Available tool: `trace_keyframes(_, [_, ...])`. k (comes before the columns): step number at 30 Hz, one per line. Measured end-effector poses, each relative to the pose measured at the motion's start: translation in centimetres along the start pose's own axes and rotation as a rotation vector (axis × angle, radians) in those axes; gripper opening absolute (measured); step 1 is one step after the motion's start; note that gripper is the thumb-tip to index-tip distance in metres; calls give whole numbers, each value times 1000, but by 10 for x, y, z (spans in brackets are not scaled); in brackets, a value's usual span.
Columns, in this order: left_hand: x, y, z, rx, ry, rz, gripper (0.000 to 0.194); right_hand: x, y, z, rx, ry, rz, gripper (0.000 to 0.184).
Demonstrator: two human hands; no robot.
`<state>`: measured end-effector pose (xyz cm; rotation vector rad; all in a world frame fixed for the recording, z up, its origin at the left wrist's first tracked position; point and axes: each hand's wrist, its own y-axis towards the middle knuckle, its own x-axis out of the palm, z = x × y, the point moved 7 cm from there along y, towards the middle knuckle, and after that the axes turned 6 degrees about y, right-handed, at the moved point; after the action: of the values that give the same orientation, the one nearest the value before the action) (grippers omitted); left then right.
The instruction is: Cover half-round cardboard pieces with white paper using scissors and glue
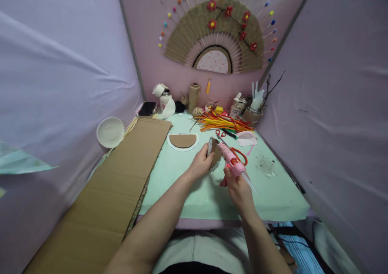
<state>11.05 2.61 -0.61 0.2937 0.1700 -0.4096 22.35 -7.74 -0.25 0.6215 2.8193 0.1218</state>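
Note:
My left hand [201, 161] grips a half-round cardboard piece [216, 154] with a pale wrapped edge, held up above the table. In my right hand [239, 185] is a pink hot glue gun [232, 157], its nozzle close to the top of that piece; whether the two touch I cannot tell. A clear glue stick [249, 182] juts from the gun's rear. Orange-handled scissors [241, 154] lie just behind the gun. Left of the held piece, a brown cardboard half-circle [182, 141] rests on a larger white half-round sheet.
A long cardboard sheet [121, 177] covers the table's left side. Colourful strips [224, 122] lie at the back, near red-handled scissors [220, 133] and a pot of glue sticks [256, 100]. A phone [147, 109] and twine spool [194, 92] sit behind. A decorated fan [182, 43] hangs above.

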Motion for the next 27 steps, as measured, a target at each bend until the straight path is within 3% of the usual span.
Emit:
trace_keyframes(12, [0,0,1,4,-10,12,29,-2,0,1,0,9,3,45])
trace_keyframes(18, [0,4,-14,-80,-159,28,28,-3,-7,-4,17,148,-81,47])
trace_keyframes(21, [1,5,-21,-143,-289,33,28,-33,3,-9,-68,47,56,49])
trace_keyframes(24, [4,4,-23,-215,-401,24,28,-84,28,3,-60,-254,271,52])
trace_keyframes(27, [6,1,-19,-270,-472,-5,31,-123,57,22,-114,-590,298,44])
